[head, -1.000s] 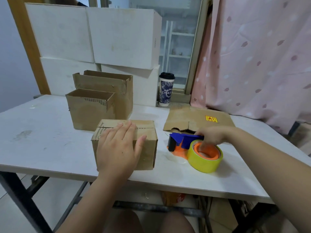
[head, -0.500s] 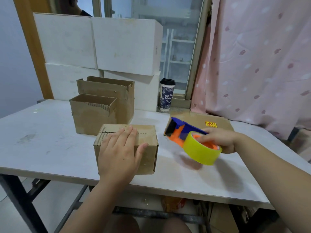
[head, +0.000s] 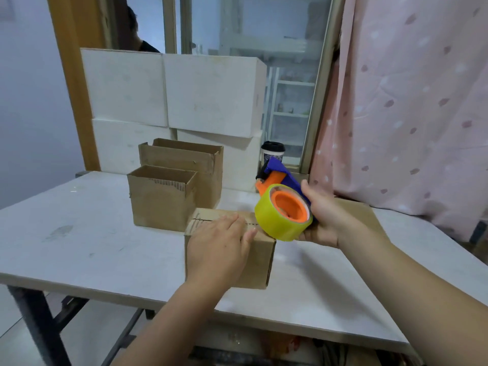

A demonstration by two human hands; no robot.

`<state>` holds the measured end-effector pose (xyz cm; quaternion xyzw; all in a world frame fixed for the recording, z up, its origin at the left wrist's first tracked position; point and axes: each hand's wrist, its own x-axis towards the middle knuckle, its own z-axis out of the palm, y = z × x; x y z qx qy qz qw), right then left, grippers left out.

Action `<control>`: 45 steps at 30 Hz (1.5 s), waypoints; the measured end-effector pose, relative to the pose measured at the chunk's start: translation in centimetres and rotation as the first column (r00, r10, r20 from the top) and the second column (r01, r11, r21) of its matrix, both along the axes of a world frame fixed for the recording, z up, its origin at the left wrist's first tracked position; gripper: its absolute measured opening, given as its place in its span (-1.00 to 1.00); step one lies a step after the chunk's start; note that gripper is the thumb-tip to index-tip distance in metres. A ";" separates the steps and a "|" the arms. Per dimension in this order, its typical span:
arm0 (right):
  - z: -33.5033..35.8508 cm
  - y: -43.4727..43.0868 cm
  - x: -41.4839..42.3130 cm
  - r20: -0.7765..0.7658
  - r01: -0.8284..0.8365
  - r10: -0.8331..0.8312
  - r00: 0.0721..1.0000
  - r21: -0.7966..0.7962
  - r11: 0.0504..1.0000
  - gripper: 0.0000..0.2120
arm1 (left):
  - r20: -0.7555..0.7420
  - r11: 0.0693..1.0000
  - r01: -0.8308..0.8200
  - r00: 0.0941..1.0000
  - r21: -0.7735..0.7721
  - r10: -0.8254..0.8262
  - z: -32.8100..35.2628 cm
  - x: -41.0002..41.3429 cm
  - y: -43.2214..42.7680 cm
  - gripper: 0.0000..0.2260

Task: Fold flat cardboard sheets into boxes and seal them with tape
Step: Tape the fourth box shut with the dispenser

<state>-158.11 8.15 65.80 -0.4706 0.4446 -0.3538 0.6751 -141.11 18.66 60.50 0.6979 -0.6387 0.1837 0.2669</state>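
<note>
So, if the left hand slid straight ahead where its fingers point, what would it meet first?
Probably the tape dispenser in the right hand, hovering near the closed box; depth is unclear.

Three cardboard boxes (head: 161, 204), one tape dispenser (head: 280, 220), one cup (head: 272, 154)

Soft daylight is coming through the tall glass window (head: 250, 35); faint shadows are falling on the white tabletop (head: 79, 233), wide-angle distortion is bowing the edges, and detail is smearing slightly.
</note>
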 end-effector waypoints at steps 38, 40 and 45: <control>1.6 2.3 5.1 -0.411 -0.324 -0.175 0.895 -0.867 0.378 -0.54 | -0.968 0.966 0.253 0.251 0.046 -0.019 6.2 6.1 -1.9 -0.90; 1.8 2.0 5.1 -0.443 -0.350 -0.180 0.878 -0.852 0.389 -0.44 | -0.927 0.965 0.234 0.374 0.122 0.026 6.4 6.6 -1.8 -0.91; 2.5 1.4 5.7 -0.531 -0.447 -0.134 0.837 -0.803 0.395 -0.42 | -0.804 0.971 0.135 0.590 0.196 0.080 5.9 7.3 -1.3 -0.82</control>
